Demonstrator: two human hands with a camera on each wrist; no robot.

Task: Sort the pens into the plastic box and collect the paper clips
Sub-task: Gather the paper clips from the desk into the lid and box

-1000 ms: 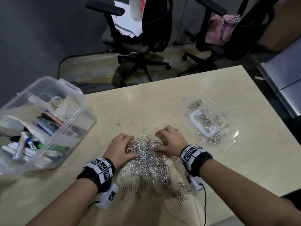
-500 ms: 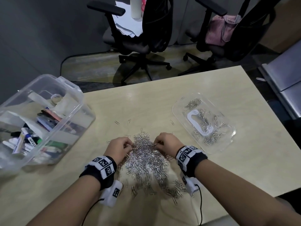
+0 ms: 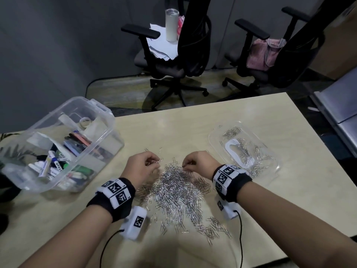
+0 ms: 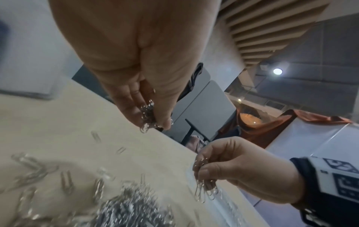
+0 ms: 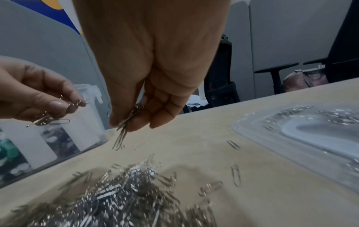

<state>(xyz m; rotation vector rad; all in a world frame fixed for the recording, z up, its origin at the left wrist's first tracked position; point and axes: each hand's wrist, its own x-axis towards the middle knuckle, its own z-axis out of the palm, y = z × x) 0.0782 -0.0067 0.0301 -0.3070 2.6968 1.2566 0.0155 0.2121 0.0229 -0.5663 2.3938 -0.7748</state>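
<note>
A big heap of silver paper clips (image 3: 176,187) lies on the beige table (image 3: 193,124) between my wrists. My left hand (image 3: 144,166) hovers over the heap's far left edge and pinches a small bunch of clips (image 4: 148,116). My right hand (image 3: 199,163) is raised over the far right edge, its fingers pinching another bunch of clips (image 5: 124,129). The clear plastic box (image 3: 100,120) at the left holds pens and markers (image 3: 52,163). A clear lid (image 3: 274,171) at the right holds loose clips.
A few stray clips (image 3: 160,149) lie beyond the heap. Two black office chairs (image 3: 173,60) stand past the table's far edge, one with papers and a tumbler (image 3: 171,25), the other with a pink bag (image 3: 262,53). Cables run from my wrist units along the near table edge.
Both hands were pressed flat on the heap, then curled their fingers into it and lifted, each coming away with a pinch of clips. The heap has spread toward me.
</note>
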